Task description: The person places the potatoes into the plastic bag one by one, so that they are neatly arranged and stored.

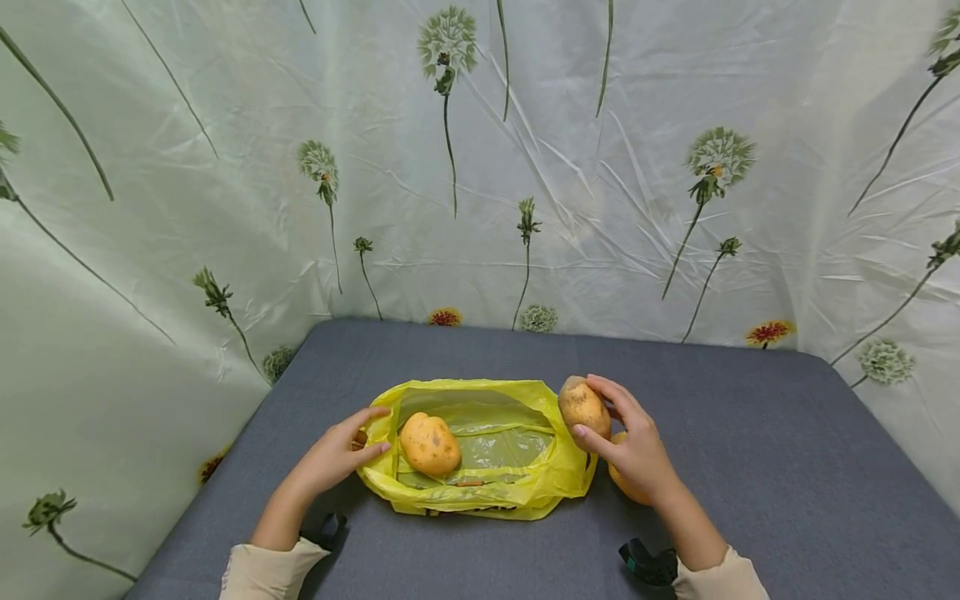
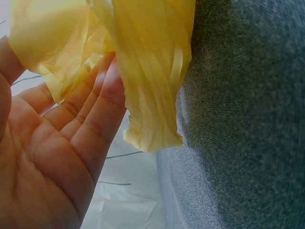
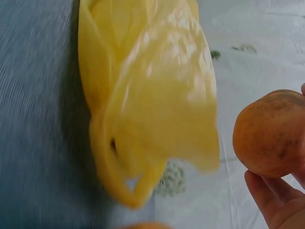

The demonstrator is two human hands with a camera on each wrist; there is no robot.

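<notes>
A yellow plastic bag [image 1: 525,492] lies on the grey surface with its mouth spread open. Inside it, toward the left, sits one potato [image 1: 430,445]. My left hand [image 1: 337,452] holds the bag's left rim, index finger and thumb over the edge; in the left wrist view the other fingers [image 2: 90,105] reach behind the yellow plastic [image 2: 152,81]. At the bag's right rim, my right hand [image 1: 630,442] grips a second potato [image 1: 583,406] between thumb and fingers, raised above the surface. The right wrist view shows this potato [image 3: 269,133] beside the bag's handle [image 3: 131,188].
Another potato [image 1: 628,475] rests on the grey cloth-covered surface [image 1: 787,467] right of the bag, partly hidden under my right hand. A curtain with dandelion prints [image 1: 600,208] hangs behind and to both sides. Black wrist straps [image 1: 647,562] show near the sleeves.
</notes>
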